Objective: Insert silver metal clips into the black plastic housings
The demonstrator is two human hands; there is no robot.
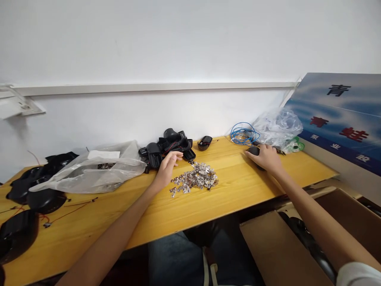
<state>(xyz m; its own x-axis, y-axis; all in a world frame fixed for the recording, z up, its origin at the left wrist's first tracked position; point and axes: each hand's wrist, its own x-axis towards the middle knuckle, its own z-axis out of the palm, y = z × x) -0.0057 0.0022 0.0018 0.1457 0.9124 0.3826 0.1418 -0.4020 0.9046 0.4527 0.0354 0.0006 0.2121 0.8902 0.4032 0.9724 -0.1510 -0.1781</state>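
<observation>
So far, left hand (166,170) is open, fingers (177,155) loose and empty, just beside the black plastic housings (166,147) and above the uncounted small metal parts (195,178) on the counter (238,202). Right hand (266,158) grips one dark round part (254,151). About four black domed shells (46,200) sit well left of the fingers.

Site is reading as a small assembly workshop. A long wooden counter (247,190) is running along a white wall (149,43), carrying black plastic housings (46,200), loose metal fittings (195,178), coiled blue wire (244,134) and clear plastic bags (89,172). A cardboard box (279,250) is sitting below the counter's edge, and a printed blue sign (336,115) is standing at its right end.
</observation>
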